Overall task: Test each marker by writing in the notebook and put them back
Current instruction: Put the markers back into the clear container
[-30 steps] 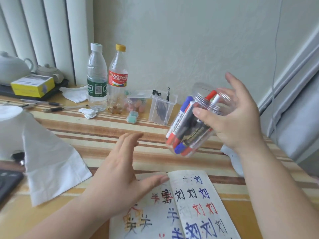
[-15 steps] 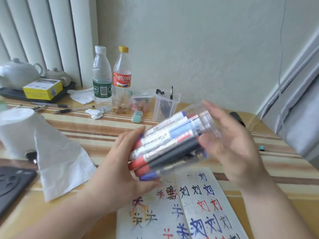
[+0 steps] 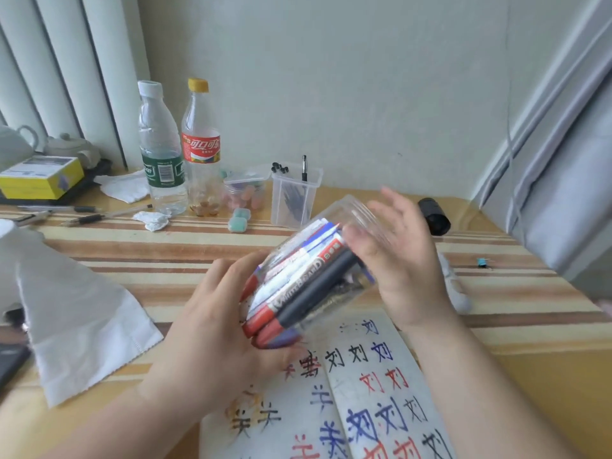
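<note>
My left hand (image 3: 212, 326) has come up off the bench (image 3: 496, 326) and now cups the base end of the clear jar (image 3: 351, 215), fingers curled round it; a second ago it hovered empty. My right hand (image 3: 407, 260) sits at the mouth end, fingers spread rather than wrapped, somewhat blurred. The markers (image 3: 308, 286) lie inside the jar, which is tilted low over the open notebook (image 3: 374, 402). With the jar steadied, I judge a marker can be drawn next. The black lid (image 3: 433, 217) lies behind.

Soft even daylight, faint shadows, edges bent by the wide lens, right hand (image 3: 407, 260) motion-blurred.
</note>
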A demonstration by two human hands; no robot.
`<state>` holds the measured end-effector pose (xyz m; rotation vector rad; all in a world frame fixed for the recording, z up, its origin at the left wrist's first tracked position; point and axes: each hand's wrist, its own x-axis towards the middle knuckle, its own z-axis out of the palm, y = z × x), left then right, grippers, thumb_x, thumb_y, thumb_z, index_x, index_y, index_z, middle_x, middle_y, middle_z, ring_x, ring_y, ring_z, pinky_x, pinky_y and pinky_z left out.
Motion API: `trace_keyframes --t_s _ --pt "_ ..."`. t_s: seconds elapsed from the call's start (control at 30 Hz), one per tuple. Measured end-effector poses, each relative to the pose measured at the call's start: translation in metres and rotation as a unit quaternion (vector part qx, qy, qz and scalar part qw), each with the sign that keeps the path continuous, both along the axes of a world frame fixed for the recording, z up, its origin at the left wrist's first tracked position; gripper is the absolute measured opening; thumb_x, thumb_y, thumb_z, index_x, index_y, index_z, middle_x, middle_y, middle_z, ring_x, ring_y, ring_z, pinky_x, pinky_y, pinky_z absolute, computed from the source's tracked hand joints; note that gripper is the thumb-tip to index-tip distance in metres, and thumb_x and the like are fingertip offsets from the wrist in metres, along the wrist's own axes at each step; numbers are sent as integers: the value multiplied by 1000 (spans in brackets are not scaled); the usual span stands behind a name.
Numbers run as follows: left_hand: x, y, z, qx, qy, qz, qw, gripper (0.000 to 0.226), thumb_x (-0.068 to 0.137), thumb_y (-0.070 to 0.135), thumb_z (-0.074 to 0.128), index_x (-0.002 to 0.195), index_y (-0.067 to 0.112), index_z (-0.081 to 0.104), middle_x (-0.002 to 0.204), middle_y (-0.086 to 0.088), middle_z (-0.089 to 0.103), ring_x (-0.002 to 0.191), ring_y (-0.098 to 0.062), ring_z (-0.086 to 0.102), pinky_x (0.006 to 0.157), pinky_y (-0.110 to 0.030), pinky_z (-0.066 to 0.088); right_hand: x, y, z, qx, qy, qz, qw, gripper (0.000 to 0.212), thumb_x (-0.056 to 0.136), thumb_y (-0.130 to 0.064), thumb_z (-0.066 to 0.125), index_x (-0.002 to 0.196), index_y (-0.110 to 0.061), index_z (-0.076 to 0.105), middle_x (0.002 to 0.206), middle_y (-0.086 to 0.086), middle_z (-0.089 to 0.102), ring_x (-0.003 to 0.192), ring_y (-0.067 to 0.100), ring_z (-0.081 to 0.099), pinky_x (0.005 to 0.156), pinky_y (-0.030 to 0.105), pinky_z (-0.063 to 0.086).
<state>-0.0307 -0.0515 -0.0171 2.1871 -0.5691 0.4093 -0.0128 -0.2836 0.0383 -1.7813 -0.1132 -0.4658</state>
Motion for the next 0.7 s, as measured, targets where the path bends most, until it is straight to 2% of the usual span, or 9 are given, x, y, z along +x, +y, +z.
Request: trace_keyframes --t_s 0.03,0.1,0.17,0.27,0.4,0.5,0.57,0.67,0.7 --pt "1 -1 -1 -14 11 2 1000 110 50 74 84 143 53 30 123 30 42 113 -1 56 85 -34 56 0 6 -2 55 18 -18 998 106 54 -67 85 144 -35 41 145 -6 51 125 1 57 106 36 48" --pt "2 -5 -1 -40 35 -2 999 116 47 73 88 145 53 29 128 33 40 118 -2 58 93 -36 56 4 16 -10 186 56 19 981 123 46 -66 92 148 -23 38 144 9 54 129 21 58 109 53 45" --pt "3 -8 -1 -81 59 -14 995 117 45 75 88 144 59 27 131 35 39 122 -4 58 99 -38 55 3 26 -18 256 56 129 956 103 61 -49 92 141 -5 44 135 29 56 126 43 57 109 63 42" --pt "5 -4 -2 -100 88 -28 991 117 44 83 82 141 68 18 138 31 41 122 -3 60 99 -37 55 -4 39 -19 268 74 180 944 68 74 -18 85 133 -4 54 128 27 63 119 41 63 103 57 50" --pt "5 -7 -9 17 66 -9 998 119 62 86 64 155 46 1 143 27 34 127 4 46 101 -21 41 -2 38 -16 187 46 157 969 61 76 0 83 130 0 54 119 23 69 109 37 69 88 44 58" --pt "4 -11 -10 49 7 31 998 104 77 89 45 157 37 2 148 25 28 134 5 31 107 -25 36 13 28 -7 84 -18 53 995 68 71 -9 91 128 -7 55 119 12 71 110 29 70 94 47 57" --pt "6 -8 -11 47 -1 47 998 92 84 80 48 156 34 12 148 18 36 134 -2 41 105 -30 44 27 19 0 2 -43 -35 998 77 61 -27 97 124 -18 54 117 -2 70 109 14 68 95 39 55" --pt "14 -2 -14 50 -24 52 997 59 89 62 49 140 32 45 121 23 50 110 -6 57 85 -28 52 50 6 6 -71 -25 -137 988 81 56 -38 97 120 -29 48 107 -19 62 94 -13 58 80 9 46" --pt "16 -1 -14 51 -38 49 997 46 93 57 47 129 31 56 111 24 53 101 -7 59 79 -26 51 58 -1 4 -80 -12 -160 984 82 56 -38 97 120 -30 46 104 -22 59 91 -17 56 76 6 43"
